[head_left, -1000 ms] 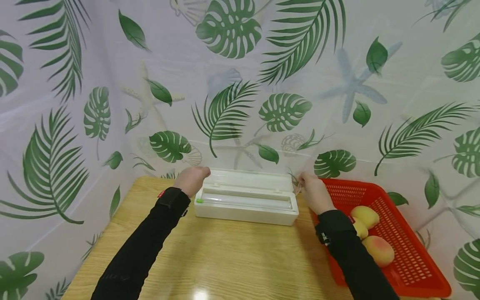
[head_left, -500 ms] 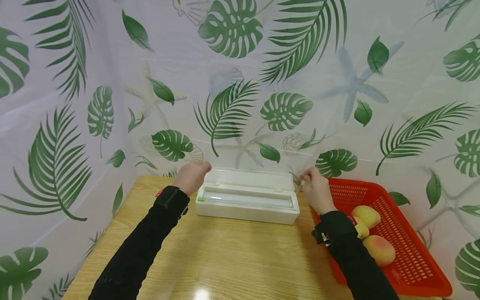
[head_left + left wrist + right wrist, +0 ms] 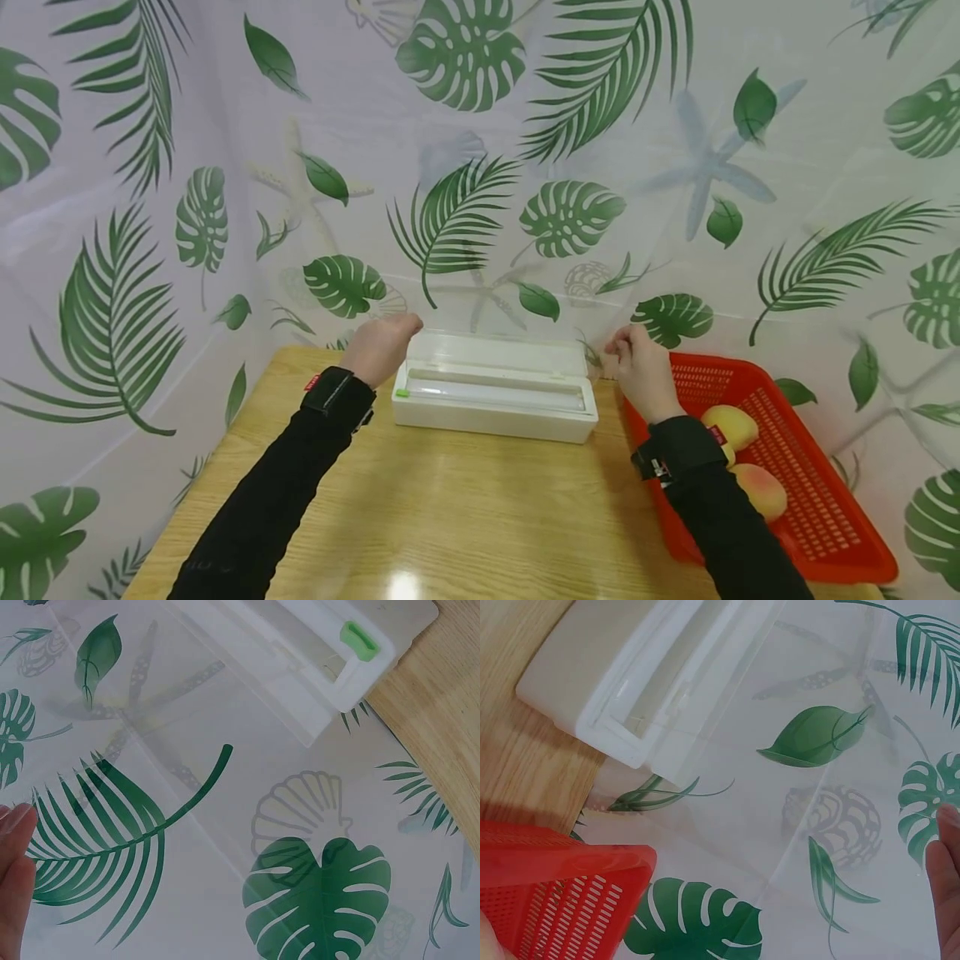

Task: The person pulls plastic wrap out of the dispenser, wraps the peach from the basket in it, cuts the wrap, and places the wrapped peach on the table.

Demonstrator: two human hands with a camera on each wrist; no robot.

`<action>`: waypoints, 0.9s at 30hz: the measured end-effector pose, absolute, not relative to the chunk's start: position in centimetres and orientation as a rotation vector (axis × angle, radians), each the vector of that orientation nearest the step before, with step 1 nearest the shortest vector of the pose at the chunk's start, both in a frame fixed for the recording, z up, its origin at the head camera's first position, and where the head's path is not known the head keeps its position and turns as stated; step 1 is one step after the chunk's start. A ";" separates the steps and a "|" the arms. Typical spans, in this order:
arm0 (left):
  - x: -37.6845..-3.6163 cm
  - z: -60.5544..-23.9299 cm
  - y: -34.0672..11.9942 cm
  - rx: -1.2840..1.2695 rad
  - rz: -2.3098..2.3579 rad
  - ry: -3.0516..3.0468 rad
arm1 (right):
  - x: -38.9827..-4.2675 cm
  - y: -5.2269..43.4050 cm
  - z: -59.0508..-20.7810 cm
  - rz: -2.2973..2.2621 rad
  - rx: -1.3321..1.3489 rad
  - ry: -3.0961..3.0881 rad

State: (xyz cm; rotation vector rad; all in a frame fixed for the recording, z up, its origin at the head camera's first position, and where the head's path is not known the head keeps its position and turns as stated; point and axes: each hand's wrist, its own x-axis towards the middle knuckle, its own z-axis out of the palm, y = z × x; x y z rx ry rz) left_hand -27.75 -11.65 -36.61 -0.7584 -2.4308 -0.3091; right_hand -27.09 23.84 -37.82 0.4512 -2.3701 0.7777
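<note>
A white dispenser box (image 3: 495, 402) is seen, marked by a small bright green tab (image 3: 402, 392) at one end, and a clear, colourless film (image 3: 495, 337) is drawn up from it. The table (image 3: 450, 517) is coloured a light yellow wood grain. A red perforated basket (image 3: 817, 508) is filled with yellow peaches (image 3: 731, 425) blushed pink. The pale backdrop (image 3: 480, 167) is printed with green palm and monstera leaves, faint grey-blue starfish and shells. Black sleeves (image 3: 277, 492) are trimmed with small red tags.
</note>
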 end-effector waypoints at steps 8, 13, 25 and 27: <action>-27.2 -35.8 -11.8 -0.776 -0.314 -2.378 | -26.6 23.8 -37.2 0.766 0.453 -2.341; -27.1 -35.4 -11.9 -0.805 -0.303 -2.308 | -26.4 23.8 -37.0 0.743 0.468 -2.268; -26.2 -35.0 -12.1 -0.810 -0.313 -2.264 | -25.3 24.0 -36.2 0.729 0.519 -2.162; -26.0 -34.9 -12.2 -0.820 -0.331 -2.240 | -25.1 23.9 -35.9 0.715 0.518 -2.155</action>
